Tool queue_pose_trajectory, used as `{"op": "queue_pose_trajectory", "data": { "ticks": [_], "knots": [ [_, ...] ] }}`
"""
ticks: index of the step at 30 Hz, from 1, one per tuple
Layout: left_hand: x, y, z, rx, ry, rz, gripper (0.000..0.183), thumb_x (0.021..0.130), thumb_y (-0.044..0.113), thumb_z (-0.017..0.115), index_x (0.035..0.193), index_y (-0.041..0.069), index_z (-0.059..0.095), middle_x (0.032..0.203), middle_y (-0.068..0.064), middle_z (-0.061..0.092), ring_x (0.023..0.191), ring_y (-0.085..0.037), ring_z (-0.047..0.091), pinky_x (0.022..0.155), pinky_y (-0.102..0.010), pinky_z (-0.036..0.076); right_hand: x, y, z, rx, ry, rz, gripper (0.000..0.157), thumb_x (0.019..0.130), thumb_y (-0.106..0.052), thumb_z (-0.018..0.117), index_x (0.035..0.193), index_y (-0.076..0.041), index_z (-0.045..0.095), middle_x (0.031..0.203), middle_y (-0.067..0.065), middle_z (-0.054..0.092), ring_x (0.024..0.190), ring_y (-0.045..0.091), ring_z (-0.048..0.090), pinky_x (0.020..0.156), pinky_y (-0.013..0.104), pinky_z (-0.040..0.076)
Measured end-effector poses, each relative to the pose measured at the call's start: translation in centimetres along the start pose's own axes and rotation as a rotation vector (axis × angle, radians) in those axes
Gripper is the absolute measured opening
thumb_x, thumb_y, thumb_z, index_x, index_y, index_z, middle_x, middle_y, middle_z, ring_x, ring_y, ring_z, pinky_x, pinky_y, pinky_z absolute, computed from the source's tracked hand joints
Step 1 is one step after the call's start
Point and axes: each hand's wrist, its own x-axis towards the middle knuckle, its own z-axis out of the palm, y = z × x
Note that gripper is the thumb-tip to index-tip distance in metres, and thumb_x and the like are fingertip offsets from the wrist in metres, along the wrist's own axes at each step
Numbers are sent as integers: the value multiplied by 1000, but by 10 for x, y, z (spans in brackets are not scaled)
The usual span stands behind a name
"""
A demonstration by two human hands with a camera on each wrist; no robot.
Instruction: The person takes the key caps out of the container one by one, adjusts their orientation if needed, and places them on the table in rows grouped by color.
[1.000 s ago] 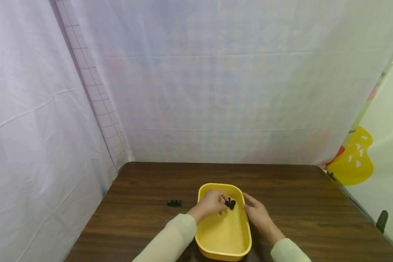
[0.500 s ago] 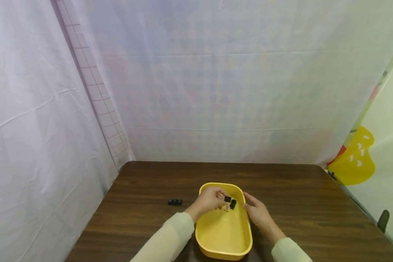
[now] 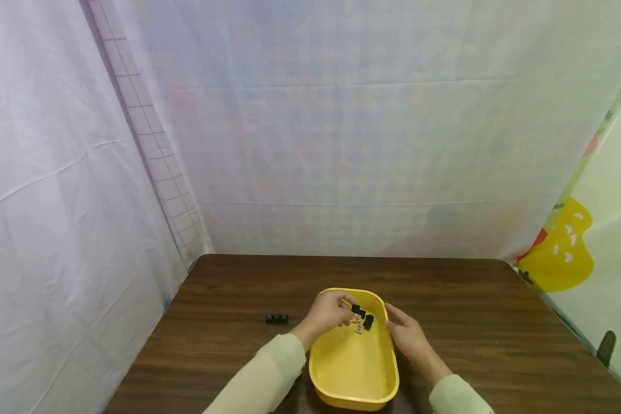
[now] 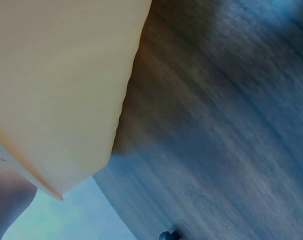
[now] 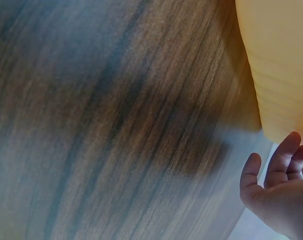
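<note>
A yellow rectangular plastic basin (image 3: 354,397) sits on the table. My left hand (image 3: 325,313) reaches over its left rim, pinching a small black piece (image 3: 355,309) at the fingertips. Just beyond, inside the basin, lie more small black pieces (image 3: 368,322) and a few small whitish pieces (image 3: 359,328); their kind is too small to read. My right hand (image 3: 407,338) holds the basin's right rim, thumb at the edge and fingers along the outside wall. In the right wrist view, bent fingers of the right hand (image 5: 286,185) show against the basin wall (image 5: 281,75).
The dark wood-grain table (image 3: 227,362) extends on both sides. A black bar-like object (image 3: 276,318) lies left of the basin. White curtains (image 3: 341,144) hang behind and to the sides.
My left hand has drawn slightly back and left, and whitish pieces now show below its fingertips. The black piece at the fingers has shifted up and left. My right hand stays put.
</note>
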Motion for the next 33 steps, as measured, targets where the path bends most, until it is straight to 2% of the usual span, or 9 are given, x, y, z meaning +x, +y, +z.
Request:
{"op": "queue_pose_trajectory", "data": {
  "ticks": [4,10,13,17,21,24,26,31,33],
  "knots": [
    [1,1,-2,-6,2,-9,19,86,-3,69,101,8,72,78,-10,70,68,-28,67,64,-46,55,0,-1,-1,-6,-8,8,52,99,-3,46,149,7,35,153,30,29,141,47,25,112,57,24],
    [1,1,-5,-19,26,-10,21,85,-3,69,104,6,70,77,-2,66,68,-22,65,64,-43,55,0,-1,-2,-21,-2,9,52,99,-4,47,149,6,36,153,29,30,140,46,29,112,57,27],
    [1,1,-8,-46,34,-11,15,89,4,71,104,7,69,80,-1,67,71,-25,67,67,-44,56,-1,-2,-2,-26,-2,11,52,100,-5,47,149,5,36,154,29,30,139,45,30,112,57,27],
    [2,1,-12,-73,65,-15,10,93,17,71,100,9,70,87,-8,70,74,-28,69,71,-47,56,-1,-3,-2,-32,-2,13,52,100,-6,48,149,5,36,154,29,29,139,46,30,111,57,27],
    [2,0,-19,-74,96,-3,10,92,17,72,98,10,70,87,-8,68,71,-23,67,70,-45,57,-1,-2,-2,-37,-1,15,52,100,-6,48,150,4,36,154,29,30,138,45,32,111,57,27],
    [2,0,-27,-56,120,8,14,91,13,73,103,7,71,88,-4,66,72,-20,65,71,-46,57,0,0,-2,-33,0,14,52,99,-6,47,150,4,36,153,29,30,137,45,34,111,57,28],
    [2,-2,-33,-21,140,9,20,90,12,74,109,7,72,93,-2,66,82,-19,65,76,-44,56,0,0,-2,-29,-3,11,52,99,-5,47,149,5,36,153,30,31,136,44,35,111,57,29],
    [-2,-12,-57,59,175,48,27,91,9,72,117,4,72,110,-9,69,101,-24,63,83,-38,54,1,-1,-3,-12,-33,32,52,101,-6,46,150,5,34,153,31,30,136,46,36,110,58,28],
    [-4,-19,-69,81,195,77,26,91,7,71,116,1,72,110,-13,70,100,-28,64,81,-38,55,2,-1,-4,-19,-49,44,52,101,-7,46,151,5,34,153,31,29,137,47,34,111,59,27]
  ]
}}
